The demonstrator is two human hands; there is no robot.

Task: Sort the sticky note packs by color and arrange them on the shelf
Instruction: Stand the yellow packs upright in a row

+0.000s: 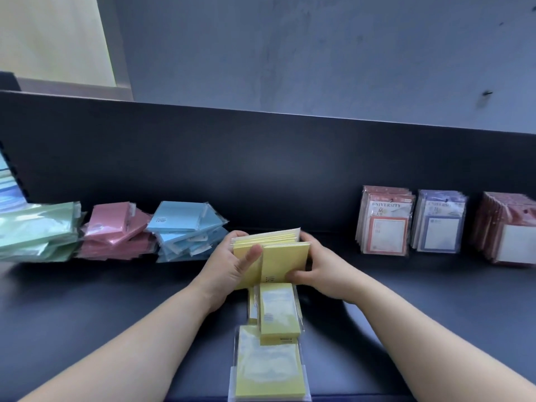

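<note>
A stack of yellow sticky note packs (pixel 282 258) stands on edge at the middle of the dark shelf (pixel 116 314). My left hand (pixel 229 268) grips its left side, thumb across the front pack. My right hand (pixel 313 268) clasps its right side. In front of the stack lie loose yellow packs (pixel 278 309), and another yellow pack (pixel 268 369) lies at the near edge. To the left sit three piles: green packs (pixel 37 230), pink packs (pixel 116 230) and blue packs (pixel 185 230).
Printed notepad packs stand upright at the right: red-framed packs (pixel 384 224), purple-framed packs (pixel 439 224) and more red packs (pixel 507 233). The shelf's dark back wall (pixel 261 158) rises behind everything. A blue-white item (pixel 8 187) shows at the far left edge.
</note>
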